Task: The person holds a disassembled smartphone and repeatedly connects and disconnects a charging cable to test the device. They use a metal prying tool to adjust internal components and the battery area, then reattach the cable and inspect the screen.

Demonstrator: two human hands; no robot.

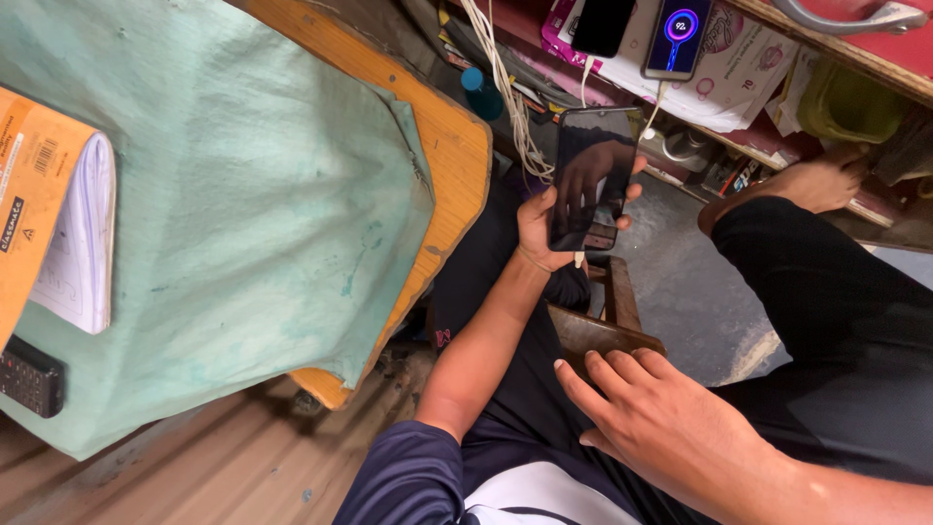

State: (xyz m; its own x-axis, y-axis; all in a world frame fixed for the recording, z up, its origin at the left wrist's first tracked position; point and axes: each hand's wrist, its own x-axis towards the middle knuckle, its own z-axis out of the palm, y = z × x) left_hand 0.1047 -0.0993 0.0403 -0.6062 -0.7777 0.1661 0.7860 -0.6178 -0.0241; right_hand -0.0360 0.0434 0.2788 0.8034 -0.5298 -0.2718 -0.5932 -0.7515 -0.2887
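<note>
In left hand [540, 226]: black phone [593, 175], dark glossy screen, white cable attached.

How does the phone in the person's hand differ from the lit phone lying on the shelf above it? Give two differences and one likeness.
1. The held phone has a dark screen; the shelf phone glows.
2. The held phone is gripped by the left hand; the shelf phone lies on papers.
Both are slim rectangles.

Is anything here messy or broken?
Yes. The green cloth on the wooden table is stained and lies crooked, leaving the table's edge bare. White cables hang in a tangle beside the dark phone held in the left hand.
</note>
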